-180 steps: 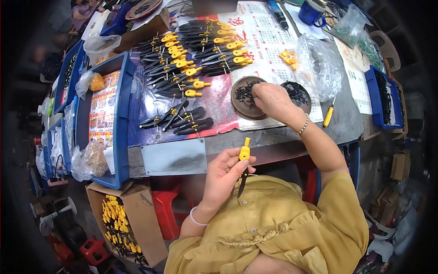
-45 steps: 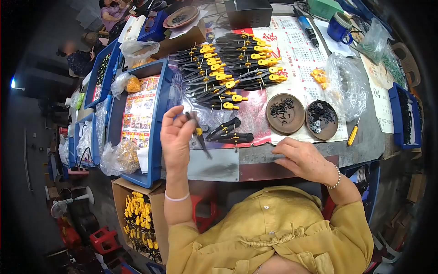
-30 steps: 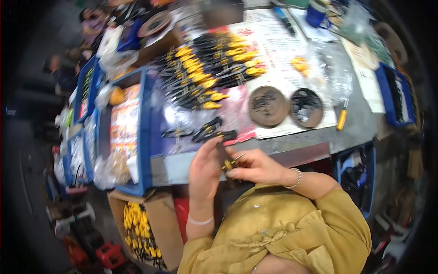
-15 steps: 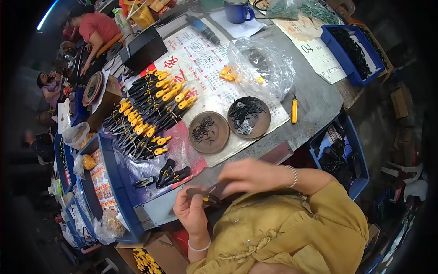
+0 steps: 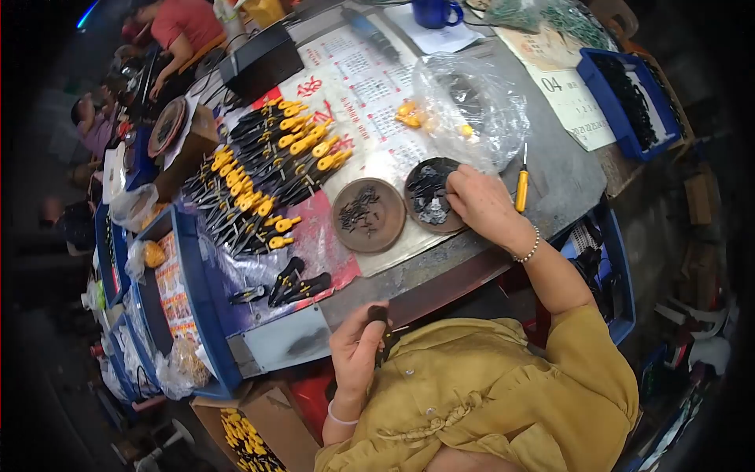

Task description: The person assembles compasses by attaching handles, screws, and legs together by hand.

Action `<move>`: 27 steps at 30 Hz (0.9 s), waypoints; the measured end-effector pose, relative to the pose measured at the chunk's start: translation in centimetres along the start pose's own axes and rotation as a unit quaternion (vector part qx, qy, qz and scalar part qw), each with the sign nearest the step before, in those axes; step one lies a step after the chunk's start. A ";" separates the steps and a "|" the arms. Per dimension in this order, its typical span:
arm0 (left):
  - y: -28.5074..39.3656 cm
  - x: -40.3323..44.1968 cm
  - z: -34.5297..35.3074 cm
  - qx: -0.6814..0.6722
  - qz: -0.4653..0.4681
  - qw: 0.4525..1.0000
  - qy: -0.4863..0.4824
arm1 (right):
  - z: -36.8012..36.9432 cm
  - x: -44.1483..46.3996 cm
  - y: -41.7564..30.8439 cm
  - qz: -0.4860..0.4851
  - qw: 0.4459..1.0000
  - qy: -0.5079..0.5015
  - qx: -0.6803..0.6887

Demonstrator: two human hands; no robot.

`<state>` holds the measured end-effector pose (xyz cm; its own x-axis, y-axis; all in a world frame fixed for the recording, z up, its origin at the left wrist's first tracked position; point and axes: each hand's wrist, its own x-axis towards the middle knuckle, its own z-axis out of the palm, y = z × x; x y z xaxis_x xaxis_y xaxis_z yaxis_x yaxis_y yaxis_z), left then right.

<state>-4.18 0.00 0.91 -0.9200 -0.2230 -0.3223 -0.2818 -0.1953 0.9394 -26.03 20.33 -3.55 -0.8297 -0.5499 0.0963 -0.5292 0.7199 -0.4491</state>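
Black tool (image 5: 378, 315) — axis approx. vert. in view, rounded end up; L hand (image 5: 356, 351) gripping — R hand (image 5: 489, 206) grip unclear.

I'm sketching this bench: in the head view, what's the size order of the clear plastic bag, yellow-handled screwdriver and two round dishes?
1. Clear plastic bag
2. Left dish and right dish: too alike to rank, the right one being partly hidden
3. Yellow-handled screwdriver

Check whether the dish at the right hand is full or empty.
Neither: black pieces cover much of the dish, but brown shows bare near its lower edge. The right hand hides part of one side.
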 end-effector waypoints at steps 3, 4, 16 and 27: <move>0.0 -0.1 -0.2 -0.002 -0.002 1.000 0.008 | -0.5 0.0 -1.1 0.029 0.999 0.015 0.005; 0.0 -0.1 -0.3 0.000 0.002 1.000 0.013 | -0.5 0.0 -1.1 0.025 1.000 0.013 0.003; -0.7 -0.6 -1.2 -0.046 0.003 0.999 -0.013 | -0.6 0.2 -1.9 0.020 0.998 -0.049 -0.031; -0.2 -0.4 -0.6 -0.051 -0.007 0.997 -0.061 | -3.1 -3.9 -9.9 0.139 0.744 -0.246 0.605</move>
<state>-3.55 -0.47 0.76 -0.9443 -0.1031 -0.3125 -0.2711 -0.2948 0.9163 -18.17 16.68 3.31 -0.5536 -0.7539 -0.3538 0.4464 0.0900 -0.8903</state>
